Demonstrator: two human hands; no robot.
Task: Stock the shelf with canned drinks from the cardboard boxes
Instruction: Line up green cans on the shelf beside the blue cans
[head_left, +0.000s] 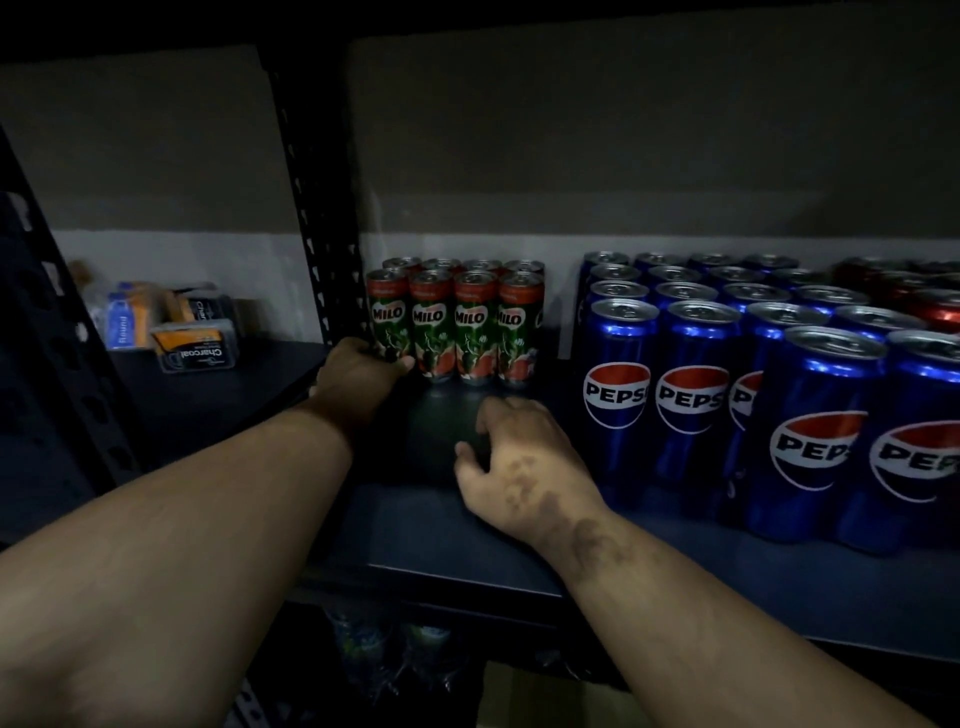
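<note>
Left hand (358, 371) grips the leftmost Milo can (388, 317); right hand (519, 462) rests loosely curled, empty.

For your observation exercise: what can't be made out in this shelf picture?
- Left hand fingers: hidden behind the first Milo can, head view.
- Rightmost Pepsi cans: cut by the right edge.
- Red cans: dark, brand unreadable.
- Lower shelf: too dark.

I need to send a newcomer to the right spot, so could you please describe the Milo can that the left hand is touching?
Start at the black slotted upright post of the shelf. Just right of it stands a small block of green Milo cans, left of the blue Pepsi cans. The wanted can is the front row's leftmost, nearest the post, with the left hand at its base.
</note>
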